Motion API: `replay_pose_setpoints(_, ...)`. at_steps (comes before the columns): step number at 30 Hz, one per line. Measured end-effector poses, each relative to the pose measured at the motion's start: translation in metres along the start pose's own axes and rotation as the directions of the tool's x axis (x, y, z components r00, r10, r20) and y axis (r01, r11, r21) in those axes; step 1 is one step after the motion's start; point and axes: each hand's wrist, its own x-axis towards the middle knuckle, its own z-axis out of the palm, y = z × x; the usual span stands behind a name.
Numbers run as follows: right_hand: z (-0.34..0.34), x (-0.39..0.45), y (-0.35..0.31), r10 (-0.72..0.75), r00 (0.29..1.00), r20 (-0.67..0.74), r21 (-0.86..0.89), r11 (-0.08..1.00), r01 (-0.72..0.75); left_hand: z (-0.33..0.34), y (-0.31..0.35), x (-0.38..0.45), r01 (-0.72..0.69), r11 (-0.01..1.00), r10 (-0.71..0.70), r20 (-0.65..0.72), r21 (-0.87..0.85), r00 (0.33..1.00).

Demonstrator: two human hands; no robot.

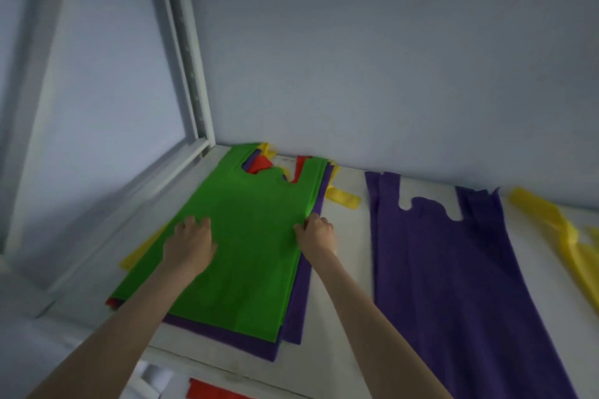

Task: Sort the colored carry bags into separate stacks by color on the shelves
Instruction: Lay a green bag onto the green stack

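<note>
**A:** Head view first: what are the fingers doing?

**B:** The right hand [316, 232] has its fingers curled at the right edge of the green bag [240, 246], pinching that edge about halfway along its length. The left hand [190, 241] lies on top of the same bag near its left edge; its fingers bend down onto the fabric, though whether they grip or only press I cannot tell.

**A:** And where is that bag?

**B:** On top of a mixed stack [291, 327] at the left end of the white shelf [343, 317], its handles pointing toward the back wall [389, 58]. Purple layers stick out under it along the right and front edges, red shows through the handle cut-out and at the front-left corner, and yellow peeks out at the back and along the left side.

**A:** What lies beside it?

**B:** To the right, a purple bag [453, 285] lies flat, its top at the back edge of the shelf and its body running past the front edge. Further right, at the shelf's right end, a yellow bag [567, 236] is partly cut off by the picture's border.

**A:** Any open room between them?

**B:** A bare strip of shelf separates the stack from the purple bag, with the right forearm crossing it. Another bare strip separates purple from yellow. On the left, the stack sits near the white frame post [191, 74] at the back-left corner. Something red [214, 390] shows below the shelf's front edge.
</note>
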Motion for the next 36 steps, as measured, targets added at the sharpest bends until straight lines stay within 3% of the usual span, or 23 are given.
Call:
replay_pose_setpoints(7, 0.029, 0.004, -0.053, 0.049, 0.99, -0.132, 0.071, 0.997, -0.039, 0.006, -0.038, 0.021, -0.233, 0.972, 0.233, 0.086, -0.007, 0.969)
replay_pose_setpoints(10, 0.036, 0.007, -0.074, 0.204, 0.972, -0.114, 0.321, 0.934, -0.159, -0.001, -0.046, 0.033, -0.288, 0.958, 0.288, 0.118, -0.02, 0.95)
replay_pose_setpoints(12, 0.033, 0.01, -0.075, 0.336, 0.934, -0.122, 0.396, 0.88, -0.264, -0.006, -0.051, 0.041, -0.292, 0.956, 0.295, 0.111, -0.041, 0.949)
replay_pose_setpoints(18, 0.009, 0.022, -0.033, 0.439, 0.897, -0.047, 0.292, 0.865, -0.407, -0.004, -0.057, 0.048, -0.227, 0.968, 0.233, 0.047, -0.11, 0.971)
replay_pose_setpoints(24, 0.003, 0.033, -0.027, 0.397, 0.909, -0.129, 0.328, 0.882, -0.339, 0.002, -0.049, 0.047, -0.183, 0.974, 0.185, 0.005, -0.136, 0.983)
replay_pose_setpoints(28, 0.007, 0.03, -0.025, 0.408, 0.91, -0.079, 0.305, 0.879, -0.367, 0.002, -0.056, 0.05, -0.138, 0.971, 0.144, 0.021, -0.194, 0.989)
replay_pose_setpoints(36, 0.012, 0.027, -0.019, 0.401, 0.908, -0.12, 0.271, 0.893, -0.359, 0.008, -0.057, 0.047, -0.18, 0.929, 0.196, 0.016, -0.323, 0.981)
